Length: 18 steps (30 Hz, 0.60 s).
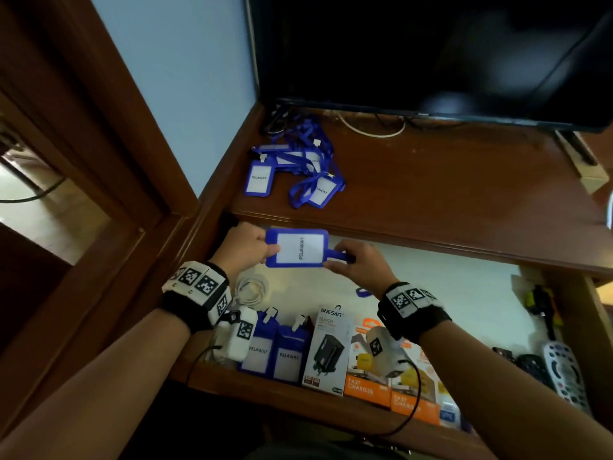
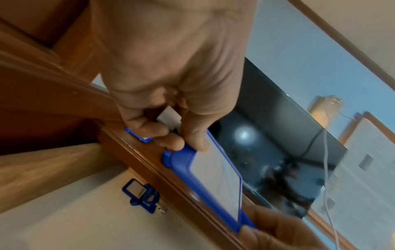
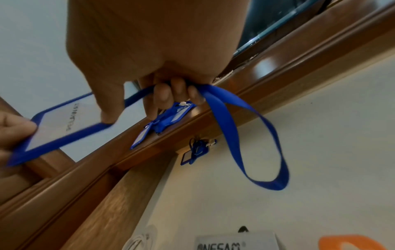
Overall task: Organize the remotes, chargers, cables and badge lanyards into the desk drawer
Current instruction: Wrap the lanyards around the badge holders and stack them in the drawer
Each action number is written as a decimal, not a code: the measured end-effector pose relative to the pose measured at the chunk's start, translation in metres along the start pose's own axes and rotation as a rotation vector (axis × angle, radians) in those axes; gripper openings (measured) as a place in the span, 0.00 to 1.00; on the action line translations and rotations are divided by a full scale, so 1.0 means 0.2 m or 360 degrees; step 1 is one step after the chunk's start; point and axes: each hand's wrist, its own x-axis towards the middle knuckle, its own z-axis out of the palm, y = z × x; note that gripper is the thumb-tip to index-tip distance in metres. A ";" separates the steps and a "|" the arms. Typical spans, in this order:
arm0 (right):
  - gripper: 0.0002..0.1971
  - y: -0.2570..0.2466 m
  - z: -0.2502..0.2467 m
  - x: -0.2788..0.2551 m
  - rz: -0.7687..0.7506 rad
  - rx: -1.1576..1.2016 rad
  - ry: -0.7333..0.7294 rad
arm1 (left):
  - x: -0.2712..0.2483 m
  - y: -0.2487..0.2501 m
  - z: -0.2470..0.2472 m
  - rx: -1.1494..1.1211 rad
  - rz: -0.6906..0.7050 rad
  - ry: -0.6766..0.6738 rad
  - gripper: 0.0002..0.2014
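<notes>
A blue badge holder (image 1: pixel 298 248) marked PELAWAT hangs level over the back left of the open drawer (image 1: pixel 447 293). My left hand (image 1: pixel 270 250) pinches its left end. My right hand (image 1: pixel 335 260) holds the other end. In the right wrist view the right thumb lies on the badge holder (image 3: pixel 57 125), and the fingers (image 3: pixel 164 96) curl round its blue lanyard strap (image 3: pixel 245 126), which droops in a loop. In the left wrist view the left hand's fingers (image 2: pixel 171 135) clamp the badge holder (image 2: pixel 215 177) by its edge. A tangle of more blue lanyards (image 1: pixel 298 164) lies on the desk top.
Along the drawer's front stand two badges (image 1: pixel 272 350), a grey charger box (image 1: pixel 331 350) and orange charger boxes (image 1: pixel 371 383). A white cable coil (image 1: pixel 248 290) lies at the left, remotes (image 1: pixel 564 373) at the right. A dark TV (image 1: pixel 431 54) stands on the desk.
</notes>
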 end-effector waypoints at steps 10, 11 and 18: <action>0.13 0.11 0.33 -0.09 0.0124 -0.0304 -0.0384 | -0.13 -0.12 -0.01 -0.1225 -0.0291 0.0506 0.10; 0.12 0.12 0.35 -0.09 0.0139 -0.0360 -0.0415 | -0.14 -0.14 -0.01 -0.1231 -0.0305 0.0519 0.10; 0.13 0.12 0.44 -0.13 0.0292 -0.0566 -0.0685 | -0.18 -0.24 0.01 -0.1233 -0.0445 0.0456 0.11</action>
